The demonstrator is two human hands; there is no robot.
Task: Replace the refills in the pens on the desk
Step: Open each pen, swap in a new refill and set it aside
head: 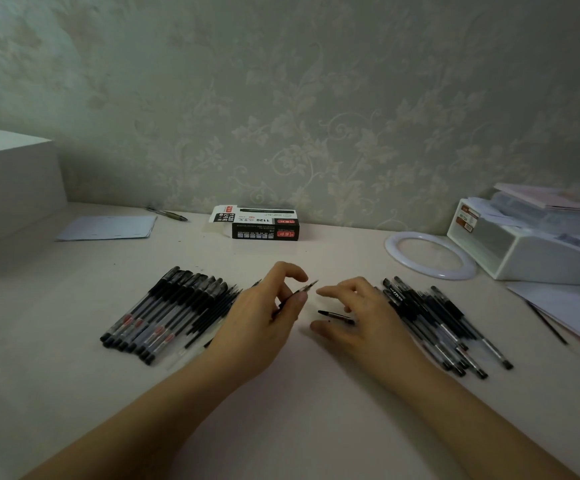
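- Refill (pixel 300 292) is what I see pinched in my left hand (pixel 264 317), thin and dark, its metal tip pointing up and to the right, lifted off the tabletop (pixel 299 393).
- My left hand has the thumb and fingers curled round that refill; the forefinger arches above it.
- My right hand (pixel 357 317) sits just beside the refill's tip without touching it, fingers bent, and grips a short black pen piece (pixel 337 315) between thumb and fingers; I cannot tell which part of a pen it is.
- To the left of my left hand lies a neat row of capped pens (pixel 163 313), side by side, with loose dark refills (pixel 219 313) at its right edge.
- To the right of my right hand lies a looser heap of pens (pixel 437 327), overlapping at angles.
- Farther back, against the wall, a black pen box (pixel 264 226) lies with its end flap open.
- At far left I see a sheet of paper (pixel 108 228) and another pen (pixel 167 213) behind it.
- At right, a white ring (pixel 402 251) lies beside a white organiser (pixel 541 254) stacked with papers.
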